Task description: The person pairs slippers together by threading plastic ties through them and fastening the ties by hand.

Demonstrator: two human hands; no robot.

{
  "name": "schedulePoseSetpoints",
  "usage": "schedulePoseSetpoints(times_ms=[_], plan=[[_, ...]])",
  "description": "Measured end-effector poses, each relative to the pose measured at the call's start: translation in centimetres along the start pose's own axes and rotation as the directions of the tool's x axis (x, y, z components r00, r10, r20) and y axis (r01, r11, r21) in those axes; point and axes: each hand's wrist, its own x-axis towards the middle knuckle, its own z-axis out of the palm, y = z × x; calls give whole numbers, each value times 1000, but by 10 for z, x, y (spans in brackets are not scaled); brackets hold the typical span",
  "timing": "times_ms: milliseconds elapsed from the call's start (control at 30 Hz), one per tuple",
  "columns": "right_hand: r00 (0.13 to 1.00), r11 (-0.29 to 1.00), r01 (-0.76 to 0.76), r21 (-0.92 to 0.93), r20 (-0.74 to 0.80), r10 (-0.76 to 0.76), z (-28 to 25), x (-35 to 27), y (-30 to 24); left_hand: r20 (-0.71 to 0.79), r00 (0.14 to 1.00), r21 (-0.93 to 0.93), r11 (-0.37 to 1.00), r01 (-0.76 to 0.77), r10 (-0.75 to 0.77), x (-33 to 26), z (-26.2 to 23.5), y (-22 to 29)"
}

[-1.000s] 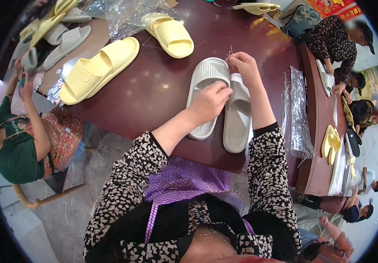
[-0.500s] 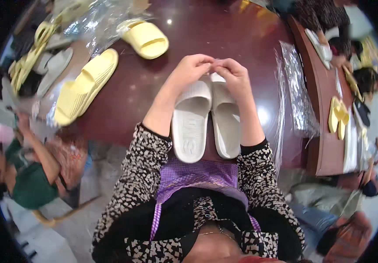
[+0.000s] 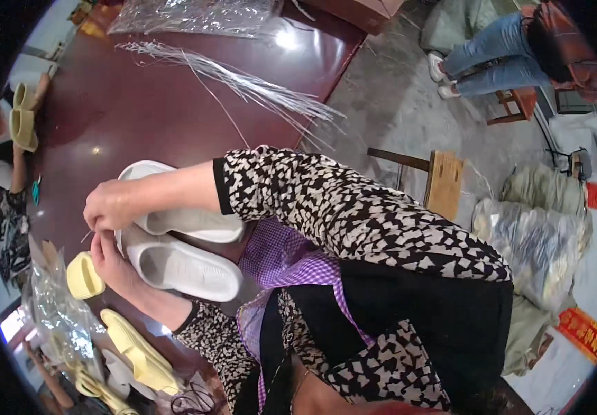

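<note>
A pair of pale grey slide slippers lies side by side on the dark red table [image 3: 167, 124], heels toward my purple checked apron. My right hand [image 3: 113, 204] reaches over the far slipper [image 3: 201, 225]. At the toe of the nearer slipper [image 3: 191, 270] is my left hand [image 3: 115, 266]. Both hands are closed, their fingertips pinched together just beyond the toes. A thin strand seems to stick out by the fingertips, too fine to make out. Close to my left hand sits a yellow slide slipper [image 3: 85, 275].
A bundle of thin white ties [image 3: 243, 83] and clear plastic bags [image 3: 195, 17] lie farther across the table. More yellow slippers [image 3: 139, 353] rest beside crumpled plastic [image 3: 63, 311]. Teal scissors [image 3: 36, 189] lie near the left edge. A wooden stool [image 3: 444, 183] and filled sacks [image 3: 530, 235] stand at right.
The view has swung to the right, so slippers and hands now appear farther left and turned. Both hands stay pinched together at the slippers' toes.
</note>
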Motion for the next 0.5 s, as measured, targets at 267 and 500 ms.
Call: schedulePoseSetpoints(times_ms=[267, 500], plan=[[991, 982, -5, 189, -128, 29, -17, -11, -9, 62, 994, -255, 964, -73, 92, 12, -12, -16], [992, 985, 66, 162, -113, -48, 1, 1, -14, -128, 990, -229, 970, -80, 52, -3, -5, 6]])
